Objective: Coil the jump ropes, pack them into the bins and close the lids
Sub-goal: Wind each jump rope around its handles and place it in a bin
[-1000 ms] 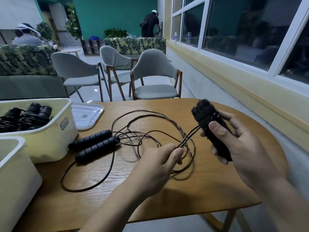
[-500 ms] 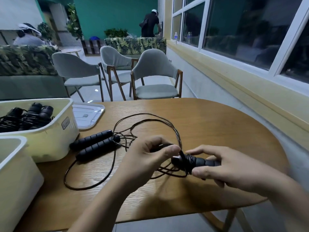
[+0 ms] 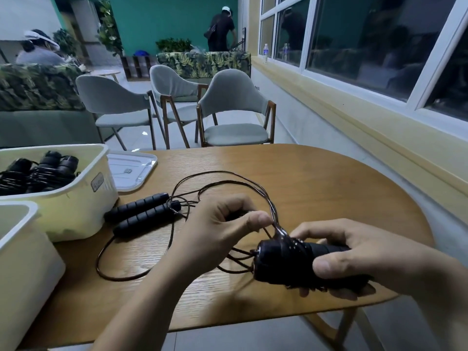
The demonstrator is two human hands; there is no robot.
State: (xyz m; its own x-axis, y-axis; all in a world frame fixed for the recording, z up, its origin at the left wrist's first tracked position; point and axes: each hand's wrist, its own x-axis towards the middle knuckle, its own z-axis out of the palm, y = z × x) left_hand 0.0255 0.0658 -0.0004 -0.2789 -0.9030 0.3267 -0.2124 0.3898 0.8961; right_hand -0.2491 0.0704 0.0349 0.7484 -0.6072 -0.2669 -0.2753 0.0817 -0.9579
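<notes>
My right hand (image 3: 367, 259) grips the paired black handles of a jump rope (image 3: 283, 262), held sideways low over the table, with a few turns of thin cord wound round them. My left hand (image 3: 217, 234) pinches that cord (image 3: 271, 211) just left of the handles. The loose cord loops back across the table. A second jump rope lies to the left, its two black foam handles (image 3: 141, 214) side by side. A cream bin (image 3: 83, 206) at the left edge holds several coiled ropes (image 3: 38, 171).
A second cream bin (image 3: 22, 252) stands at the near left corner. A clear lid (image 3: 131, 168) lies flat behind the first bin. The round wooden table (image 3: 329, 183) has grey chairs (image 3: 233, 110) beyond it, and a windowed wall runs along the right.
My right hand has lowered the handles from upright to sideways near the table. My left hand has carried the cord round them, adding turns.
</notes>
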